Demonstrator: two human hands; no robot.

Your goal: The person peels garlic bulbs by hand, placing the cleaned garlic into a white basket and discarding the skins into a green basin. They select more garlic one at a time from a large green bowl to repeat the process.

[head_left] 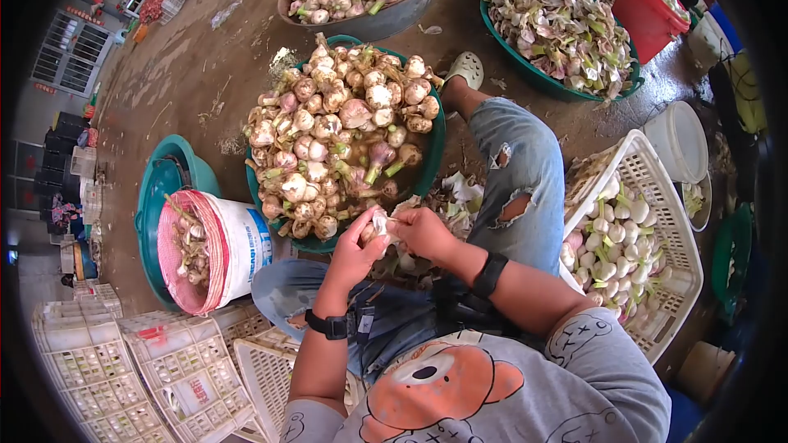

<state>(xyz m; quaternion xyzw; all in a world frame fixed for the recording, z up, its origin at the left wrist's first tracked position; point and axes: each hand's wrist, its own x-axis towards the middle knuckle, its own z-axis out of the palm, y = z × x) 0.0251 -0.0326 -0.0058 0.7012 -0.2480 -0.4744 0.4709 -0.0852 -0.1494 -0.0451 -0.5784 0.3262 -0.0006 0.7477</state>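
Observation:
My left hand (355,256) is closed around a garlic bulb (376,228), just over the near rim of a green basin (437,148). Against the same bulb, my right hand (423,234) pinches with its fingers; whether it grips skin or the bulb itself is too small to tell. Inside the basin lies a heap of unpeeled garlic (328,123), dirty and with stalks, partly in brownish water. Between my legs, below the hands, loose garlic skins (451,203) are piled.
At my right, a white crate (685,279) holds cleaned garlic bulbs. A white bucket (246,250) with a pink lining stands left. Beyond are a tub (402,16) of garlic, a green basin (525,74) of skins and a red bucket (644,20). Crates (189,377) stand behind left.

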